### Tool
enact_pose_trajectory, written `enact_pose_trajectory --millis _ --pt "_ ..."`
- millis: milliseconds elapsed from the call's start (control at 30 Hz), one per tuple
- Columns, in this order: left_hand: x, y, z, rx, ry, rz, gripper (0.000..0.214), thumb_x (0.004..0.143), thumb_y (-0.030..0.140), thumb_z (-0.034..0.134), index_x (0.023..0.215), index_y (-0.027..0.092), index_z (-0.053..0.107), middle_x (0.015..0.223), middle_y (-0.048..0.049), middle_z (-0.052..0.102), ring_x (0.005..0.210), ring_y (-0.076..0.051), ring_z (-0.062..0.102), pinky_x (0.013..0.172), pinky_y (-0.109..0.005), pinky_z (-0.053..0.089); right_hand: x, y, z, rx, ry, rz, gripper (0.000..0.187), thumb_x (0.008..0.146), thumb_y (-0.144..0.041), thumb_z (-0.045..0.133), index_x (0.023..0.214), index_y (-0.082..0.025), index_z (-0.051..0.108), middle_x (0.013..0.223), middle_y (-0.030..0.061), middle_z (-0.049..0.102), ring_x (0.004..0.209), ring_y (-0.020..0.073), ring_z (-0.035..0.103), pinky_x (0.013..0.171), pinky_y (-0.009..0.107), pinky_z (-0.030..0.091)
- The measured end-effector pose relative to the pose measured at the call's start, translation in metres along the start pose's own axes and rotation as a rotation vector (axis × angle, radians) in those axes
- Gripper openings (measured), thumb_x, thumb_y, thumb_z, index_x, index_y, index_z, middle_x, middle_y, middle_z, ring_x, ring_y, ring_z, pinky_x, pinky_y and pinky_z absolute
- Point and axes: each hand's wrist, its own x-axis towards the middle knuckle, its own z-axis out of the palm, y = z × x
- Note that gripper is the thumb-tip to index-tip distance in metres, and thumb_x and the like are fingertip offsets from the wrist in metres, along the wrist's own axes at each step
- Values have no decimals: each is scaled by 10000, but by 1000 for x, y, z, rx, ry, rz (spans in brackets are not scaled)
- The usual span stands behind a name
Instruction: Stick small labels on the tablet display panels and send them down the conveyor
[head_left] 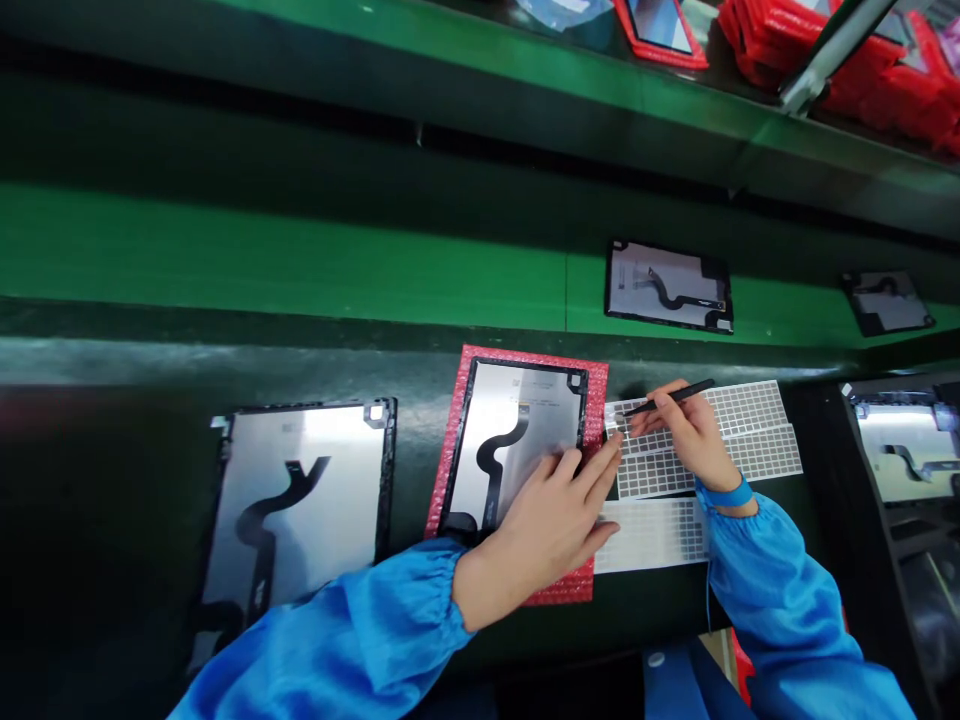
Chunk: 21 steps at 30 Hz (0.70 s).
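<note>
Here the right hand (686,430) grips a slim black tool (691,389) at the gridded sheet (750,405), right of centre, where light tip pressure should serve best, the left hand (544,515) spread open-fingered over the panel (484,400) just below centre.

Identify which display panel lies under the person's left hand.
The panel on the red bubble wrap, centre of the bench; the left hand overlaps its lower right. No hand covers the others, such as the panel farther left.
</note>
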Motion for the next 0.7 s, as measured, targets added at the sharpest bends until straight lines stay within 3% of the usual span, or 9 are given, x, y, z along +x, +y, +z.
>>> enact_pose_trajectory --millis 67,133,233,367,700 --pt "-12 1 -3 -50 98 6 664 1024 522 592 1514 74 585 1626 -174 514 1225 -353 578 961 -471 554 -9 -3 10 33 49 9 404 989 -645 671 1035 -253 584 793 23 800 667 200 795 665 353 677" --pt "-22 1 -4 -105 193 -32 525 1053 456 547 1394 73 663 1378 -183 676 1146 -323 628 918 -435 576 -18 -3 22 58 64 30 398 1000 -645 652 1041 -257 572 815 28 807 686 211 807 679 374 693" --pt "-31 -4 1 -109 248 -123 444 1057 374 543 1342 57 664 1095 -156 712 971 -283 681 800 -398 602 -25 2 41 104 32 60 374 1020 -619 634 1055 -255 556 841 36 815 730 219 824 730 394 709" --pt "-30 -10 12 -12 194 -216 532 1046 347 553 1480 39 553 1105 -163 695 956 -288 706 700 -377 611 -24 11 51 158 -43 66 341 1034 -574 640 1085 -246 565 883 47 821 789 220 835 780 399 711" --pt "-28 -9 13 -21 135 -236 541 1050 366 546 1506 76 517 1121 -150 682 956 -276 695 660 -362 618 -23 12 53 124 -80 100 327 1047 -556 627 1102 -237 582 898 45 814 810 207 830 818 395 713"
